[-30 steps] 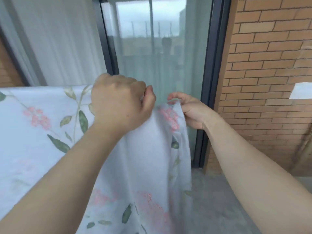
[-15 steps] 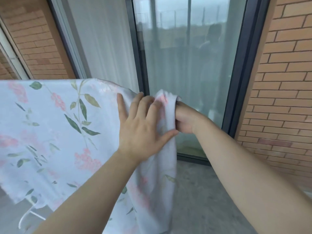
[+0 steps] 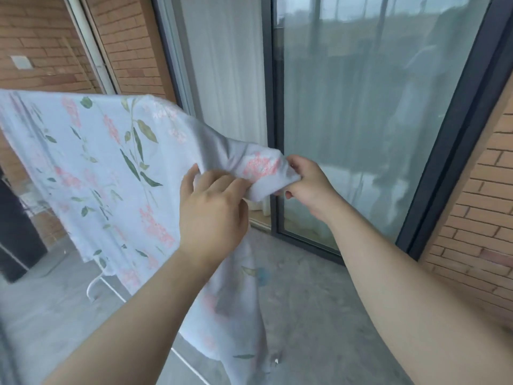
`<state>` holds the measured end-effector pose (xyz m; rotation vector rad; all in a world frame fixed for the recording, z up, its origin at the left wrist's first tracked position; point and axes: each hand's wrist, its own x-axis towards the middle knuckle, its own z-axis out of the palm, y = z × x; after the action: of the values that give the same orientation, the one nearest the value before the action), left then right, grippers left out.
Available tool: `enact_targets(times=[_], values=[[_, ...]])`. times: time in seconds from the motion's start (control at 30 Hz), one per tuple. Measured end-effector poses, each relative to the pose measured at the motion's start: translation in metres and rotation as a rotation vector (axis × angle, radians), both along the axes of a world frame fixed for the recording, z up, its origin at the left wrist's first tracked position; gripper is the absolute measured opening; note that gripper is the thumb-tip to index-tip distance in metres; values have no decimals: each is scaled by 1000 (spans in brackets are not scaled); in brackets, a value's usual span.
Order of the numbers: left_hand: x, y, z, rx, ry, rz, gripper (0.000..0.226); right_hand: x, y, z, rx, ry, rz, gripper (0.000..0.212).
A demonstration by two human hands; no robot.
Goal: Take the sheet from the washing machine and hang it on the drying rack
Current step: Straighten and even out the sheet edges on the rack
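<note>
The flowery sheet (image 3: 97,162) hangs over the drying rack (image 3: 88,289) on your left, and one end sticks out to the right. Your left hand (image 3: 211,215) grips that end with curled fingers, and just beside it your right hand (image 3: 308,184) pinches its tip.

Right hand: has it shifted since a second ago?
Yes: leftward. It was by the right door frame; now the right hand pinches the sheet near the left door frame.
</note>
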<state>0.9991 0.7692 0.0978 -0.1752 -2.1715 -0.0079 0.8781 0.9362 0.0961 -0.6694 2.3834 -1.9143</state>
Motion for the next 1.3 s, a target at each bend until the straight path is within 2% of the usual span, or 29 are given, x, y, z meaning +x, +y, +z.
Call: enact_targets(times=[0.13,0.2,0.23,0.33,0.4,0.53,0.6,0.67,0.77,0.87,1.0,1.1,1.2,1.27,1.3], values=[[3,21,2,44,107,167,20,-24,0,-16,148,-33,136,17],[4,29,1,115,112,202,20,-28,1,-16,123,-106,181,11],[4,34,0,163,97,227,20,-31,2,-14,69,-183,201,16],[10,48,6,404,22,275,19,-33,4,-1,-111,-425,303,29],[16,57,14,561,12,331,15,-27,4,8,-126,-505,424,31],[24,66,31,894,74,369,20,-12,-1,17,-149,-507,563,33],[31,69,37,967,86,365,18,-7,-1,20,-184,-465,560,27],[40,67,40,897,51,344,8,-4,-2,21,-221,-434,549,24],[54,55,36,690,-85,384,34,3,-10,22,-236,-426,533,22],[56,44,30,584,-113,443,33,8,-16,19,-253,-538,541,24],[51,41,24,602,-51,422,13,11,-21,3,-324,-730,591,25],[46,41,18,614,-30,432,14,7,-36,-14,-431,-805,558,45],[45,41,11,653,-24,487,16,2,-58,-33,-404,-848,562,60],[45,39,7,674,-33,537,16,-5,-71,-46,-379,-871,561,57],[44,37,6,667,-37,565,16,-8,-76,-49,-358,-864,559,48]])
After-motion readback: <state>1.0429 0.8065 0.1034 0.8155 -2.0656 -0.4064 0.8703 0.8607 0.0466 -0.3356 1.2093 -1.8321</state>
